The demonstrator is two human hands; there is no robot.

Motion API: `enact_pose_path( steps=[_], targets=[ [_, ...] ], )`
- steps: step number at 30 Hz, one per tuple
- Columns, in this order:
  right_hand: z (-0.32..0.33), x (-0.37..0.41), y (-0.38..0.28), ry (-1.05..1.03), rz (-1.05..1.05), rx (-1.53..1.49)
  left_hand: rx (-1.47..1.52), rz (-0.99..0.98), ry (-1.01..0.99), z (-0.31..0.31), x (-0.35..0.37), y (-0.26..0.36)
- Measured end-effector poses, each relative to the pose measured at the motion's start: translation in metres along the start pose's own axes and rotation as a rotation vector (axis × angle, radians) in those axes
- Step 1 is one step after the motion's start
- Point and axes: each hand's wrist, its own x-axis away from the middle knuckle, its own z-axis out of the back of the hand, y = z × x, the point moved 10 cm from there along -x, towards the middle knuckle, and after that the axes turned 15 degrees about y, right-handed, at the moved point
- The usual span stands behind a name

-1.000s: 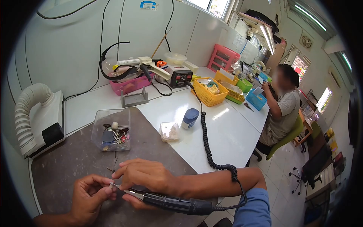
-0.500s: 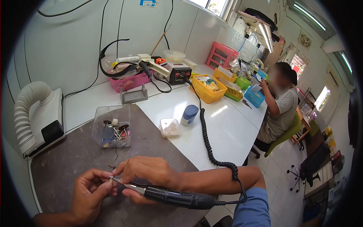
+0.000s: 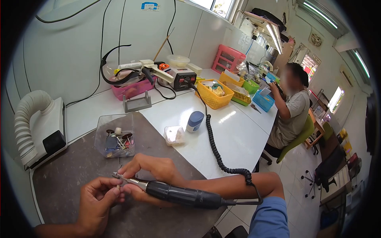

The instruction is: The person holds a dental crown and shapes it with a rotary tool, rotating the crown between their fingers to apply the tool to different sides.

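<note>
Now in hands [image 3: 94, 200] [image 3: 155, 169]: small piece [image 3: 118, 187] left, handpiece [image 3: 183, 194] right

bright daylight, window and tube light, tabletop glare, curved dark edges

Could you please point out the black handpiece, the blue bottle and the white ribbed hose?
Black handpiece [image 3: 178, 193], head view: middle of its body.
Blue bottle [image 3: 196, 118], head view: its cap.
White ribbed hose [image 3: 23, 135], head view: its lower stretch.
</note>
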Motion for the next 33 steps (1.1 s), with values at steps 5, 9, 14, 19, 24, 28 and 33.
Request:
enact_pose_path(
  steps=[5, 9, 14, 19, 24, 28, 33],
  targets=[
    [0.006, -0.005, 0.004, 0.041, -0.041, 0.000, -0.041, -0.020, -0.130, -0.028, -0.009, -0.002],
    [0.010, -0.005, 0.002, 0.083, 0.068, -0.032, -0.044, -0.021, -0.150, -0.027, -0.012, -0.004],
    [0.011, 0.002, 0.003, 0.071, 0.147, 0.004, 0.018, -0.024, -0.185, -0.024, -0.010, -0.001],
    [0.012, 0.002, 0.004, 0.033, 0.115, 0.006, 0.008, -0.038, -0.209, -0.025, -0.015, -0.005],
    [0.009, 0.005, 0.003, 0.000, 0.148, -0.106, 0.006, 0.049, -0.161, -0.020, -0.012, -0.002],
    [0.005, 0.006, -0.001, -0.036, 0.165, -0.117, 0.009, 0.025, -0.198, -0.022, -0.013, -0.003],
    [0.004, 0.009, -0.001, -0.059, 0.171, -0.115, 0.021, 0.039, -0.212, -0.022, -0.013, -0.004]
  ],
)
